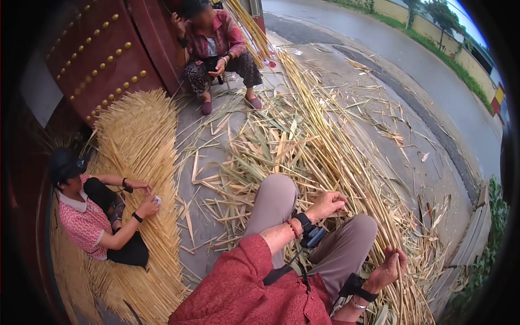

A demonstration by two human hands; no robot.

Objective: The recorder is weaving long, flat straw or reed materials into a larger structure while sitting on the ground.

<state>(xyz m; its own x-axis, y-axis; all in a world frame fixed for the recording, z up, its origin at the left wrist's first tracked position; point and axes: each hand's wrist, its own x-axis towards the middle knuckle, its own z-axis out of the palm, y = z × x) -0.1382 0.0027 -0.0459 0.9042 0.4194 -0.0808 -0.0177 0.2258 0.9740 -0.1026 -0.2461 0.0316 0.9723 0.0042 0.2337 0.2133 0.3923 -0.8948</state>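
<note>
My left hand [327,205] hovers over my raised knees, fingers curled together, palm turned away; whatever it may hold is hidden. A red bead bracelet and a black wrist strap circle that arm. Lower right, my right hand [387,270] has its fingers closed round a reed stalk [400,284] at the edge of the pile. Long yellow reed stalks [336,143] run from the far doorway down past my right side. Between my knees and the doorway lies a heap of stripped leaves [271,146], green and dry brown.
At left a person in a pink top [81,225] squats on a woven reed mat [141,135]. Another person [216,46] sits by a studded red door [103,59]. A wet road [379,51] passes at upper right, and stone slabs [466,233] border the right side.
</note>
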